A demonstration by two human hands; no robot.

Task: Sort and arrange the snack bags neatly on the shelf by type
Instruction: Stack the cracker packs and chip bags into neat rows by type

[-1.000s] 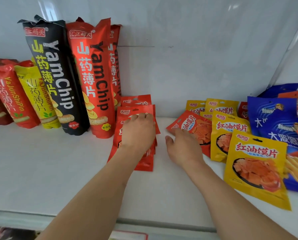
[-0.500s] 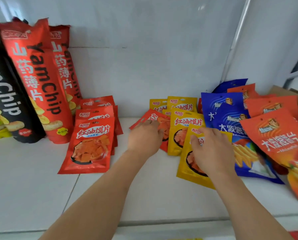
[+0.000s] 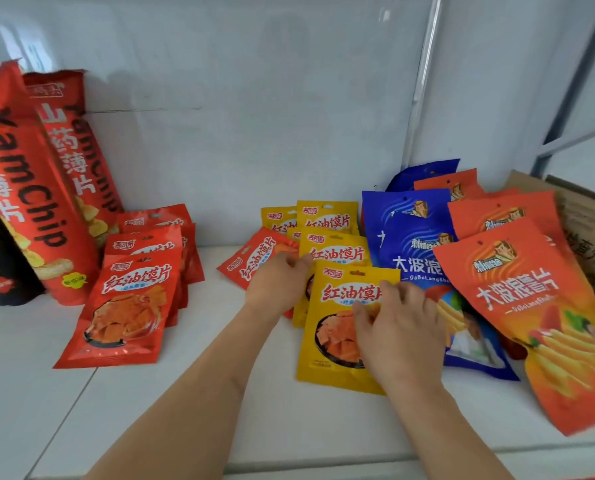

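Red foil, one stray snack pouch [image 3: 254, 261] lies among the yellow pouches mid-shelf; the left hand [image 3: 277, 284] curls onto its lower edge, seemingly gripping it. The right hand [image 3: 398, 336] pinches the front yellow foil pouch [image 3: 337, 327]. Sorting by colour is under way. Next, the stray likely needs carrying to the red stack [image 3: 130, 299]. The left hand's fingertips are hidden.

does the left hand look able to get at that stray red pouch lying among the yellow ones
Probably yes. The left hand already rests on the stray red pouch, which lies tilted at the left edge of the yellow pouches, with bare shelf beside it leaving the way free.
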